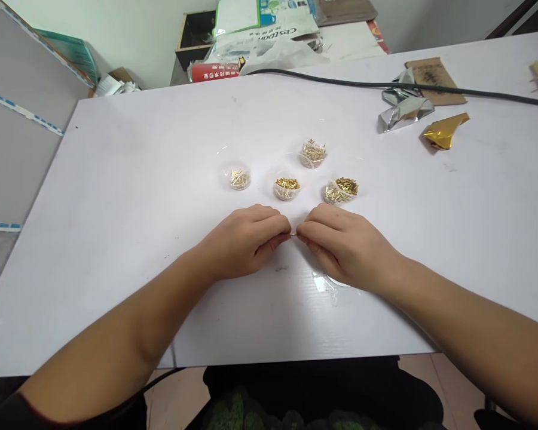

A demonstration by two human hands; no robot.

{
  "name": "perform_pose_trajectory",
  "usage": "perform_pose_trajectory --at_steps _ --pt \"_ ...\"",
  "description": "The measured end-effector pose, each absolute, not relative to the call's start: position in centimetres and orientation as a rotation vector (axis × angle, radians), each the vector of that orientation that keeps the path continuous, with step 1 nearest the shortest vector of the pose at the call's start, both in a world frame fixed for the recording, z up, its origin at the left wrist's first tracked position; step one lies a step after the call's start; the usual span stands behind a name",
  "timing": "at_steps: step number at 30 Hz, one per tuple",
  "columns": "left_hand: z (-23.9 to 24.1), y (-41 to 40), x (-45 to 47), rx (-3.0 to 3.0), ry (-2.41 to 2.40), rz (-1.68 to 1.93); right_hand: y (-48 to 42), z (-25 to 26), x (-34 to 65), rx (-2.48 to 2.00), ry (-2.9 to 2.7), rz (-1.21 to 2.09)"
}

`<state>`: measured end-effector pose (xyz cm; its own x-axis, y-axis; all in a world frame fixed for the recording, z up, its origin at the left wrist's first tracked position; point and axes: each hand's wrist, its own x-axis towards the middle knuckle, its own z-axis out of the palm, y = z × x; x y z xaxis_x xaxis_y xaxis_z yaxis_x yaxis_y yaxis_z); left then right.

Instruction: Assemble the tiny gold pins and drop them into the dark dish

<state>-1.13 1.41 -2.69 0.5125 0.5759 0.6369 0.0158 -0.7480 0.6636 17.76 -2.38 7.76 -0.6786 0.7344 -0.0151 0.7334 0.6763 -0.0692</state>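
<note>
My left hand (244,239) and my right hand (341,242) rest on the white table (130,197), fingertips pinched together and meeting in the middle. Between them sits a tiny gold pin (294,235), held from both sides. Just beyond the hands stand several small clear dishes of gold pins: one at the left (239,178), one in the middle (287,187), one at the right (341,190) and one farther back (313,153). A clear empty dish (329,283) lies partly under my right wrist.
A black cable (385,86) runs across the far side of the table. Crumpled silver foil (403,110), gold foil (445,131) and a brown card (433,77) lie at the back right. Bags and boxes (269,36) are piled behind the table.
</note>
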Motion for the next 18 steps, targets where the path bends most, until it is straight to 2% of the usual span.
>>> perform_pose_trajectory --at_steps 18 --pt "-2.70 1.26 -0.67 2.389 0.538 1.236 -2.67 7.82 17.18 -1.196 -2.944 -0.237"
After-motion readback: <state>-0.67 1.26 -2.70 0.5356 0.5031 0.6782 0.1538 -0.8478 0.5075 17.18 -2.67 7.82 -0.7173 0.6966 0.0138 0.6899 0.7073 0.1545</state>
